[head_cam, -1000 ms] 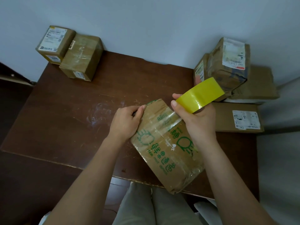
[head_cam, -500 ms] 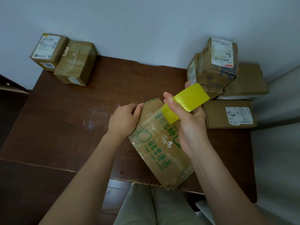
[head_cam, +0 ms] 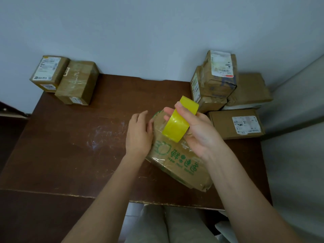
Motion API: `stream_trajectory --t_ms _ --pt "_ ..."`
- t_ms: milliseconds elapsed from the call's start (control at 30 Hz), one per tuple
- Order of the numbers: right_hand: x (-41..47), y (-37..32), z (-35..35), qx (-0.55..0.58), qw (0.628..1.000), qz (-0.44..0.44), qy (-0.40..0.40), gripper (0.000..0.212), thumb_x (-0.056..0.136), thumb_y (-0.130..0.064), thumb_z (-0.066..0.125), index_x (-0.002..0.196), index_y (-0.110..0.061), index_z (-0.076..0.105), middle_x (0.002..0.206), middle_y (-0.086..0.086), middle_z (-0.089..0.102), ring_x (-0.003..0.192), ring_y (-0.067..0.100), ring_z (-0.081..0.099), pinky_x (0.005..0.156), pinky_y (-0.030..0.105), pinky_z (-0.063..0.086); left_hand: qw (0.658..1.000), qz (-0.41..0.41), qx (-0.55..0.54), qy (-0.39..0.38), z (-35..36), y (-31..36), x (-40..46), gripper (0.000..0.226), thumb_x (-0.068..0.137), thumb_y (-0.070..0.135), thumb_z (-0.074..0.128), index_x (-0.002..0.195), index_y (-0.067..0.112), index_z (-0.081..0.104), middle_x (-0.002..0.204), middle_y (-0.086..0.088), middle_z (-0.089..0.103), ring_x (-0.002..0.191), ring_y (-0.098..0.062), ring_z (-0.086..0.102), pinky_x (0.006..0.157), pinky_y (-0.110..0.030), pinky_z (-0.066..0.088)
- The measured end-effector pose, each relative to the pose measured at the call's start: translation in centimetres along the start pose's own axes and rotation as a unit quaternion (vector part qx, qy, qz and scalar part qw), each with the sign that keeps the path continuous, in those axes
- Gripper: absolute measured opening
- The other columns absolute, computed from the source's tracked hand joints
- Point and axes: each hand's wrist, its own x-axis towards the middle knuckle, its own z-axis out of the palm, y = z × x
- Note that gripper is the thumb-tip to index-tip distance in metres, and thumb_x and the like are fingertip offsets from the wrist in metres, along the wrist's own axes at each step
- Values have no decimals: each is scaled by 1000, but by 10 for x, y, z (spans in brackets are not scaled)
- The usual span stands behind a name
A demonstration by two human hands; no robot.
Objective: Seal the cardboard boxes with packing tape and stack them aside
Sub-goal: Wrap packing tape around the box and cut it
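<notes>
My right hand [head_cam: 196, 130] grips a yellow tape roll [head_cam: 179, 119] above the green-printed cardboard box [head_cam: 178, 163], probably to find the tape's end. My left hand [head_cam: 139, 135], fingers loose, rests against the box's left edge, steadying it on the brown table [head_cam: 70, 137]. Other boxes sit stacked at the far right [head_cam: 219, 81] and far left [head_cam: 66, 79], well apart and not in the way.

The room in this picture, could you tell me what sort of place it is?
Probably a small home or office packing corner: a brown table against a bare wall, labelled parcels piled at its corners, and yellow tape in hand.
</notes>
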Motion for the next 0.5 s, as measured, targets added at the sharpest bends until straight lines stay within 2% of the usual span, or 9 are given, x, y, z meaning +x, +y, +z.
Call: stream_trajectory --t_ms 67,133,233,267,333,400,500 --pt "0 -5 -4 -4 1000 -2 -2 17 94 -25 65 102 -10 65 102 9 77 96 20 74 86 38 57 993 103 -49 34 -4 -4 0 25 97 9 54 120 6 63 111 -6 58 98 -14 57 85 -35 52" --pt "0 -9 -8 -5 1000 0 -4 19 94 -27 64 103 -10 64 103 9 77 95 19 74 88 40 57 979 161 -121 31 -11 -1 -2 17 94 8 55 105 6 68 99 -2 63 90 -10 58 78 -30 50" --pt "0 -10 -11 -16 1000 6 -21 20 94 -29 64 102 -11 66 104 10 77 97 20 73 89 42 58 948 172 -251 -91 -24 14 -7 24 96 35 53 103 18 68 96 -3 65 91 -14 62 79 -25 48" --pt "-1 -9 -11 -23 999 5 -25 19 94 -29 63 100 -11 67 103 9 77 96 20 73 86 40 59 942 177 -252 -138 -26 17 -7 29 93 48 54 103 24 67 97 -3 63 91 -14 61 80 -23 47" --pt "-1 -9 -10 -44 999 5 -31 22 95 -28 63 101 -7 69 101 9 77 92 18 74 81 38 60 945 189 -186 -192 -25 18 -4 43 83 67 58 99 28 66 98 -3 53 92 -15 56 80 -25 49" --pt "-1 -7 -8 -57 998 10 -41 24 95 -24 64 103 -2 69 98 11 77 86 18 73 78 38 60 950 202 -118 -205 -22 13 -2 46 78 70 62 97 29 68 103 -2 46 97 -10 52 81 -31 52" --pt "2 -3 0 -75 995 22 -60 16 95 -19 63 96 -4 67 93 14 74 79 20 72 69 34 59 954 209 -106 -184 -23 1 -9 50 79 70 60 91 24 73 111 -1 43 105 -2 47 86 -34 51"
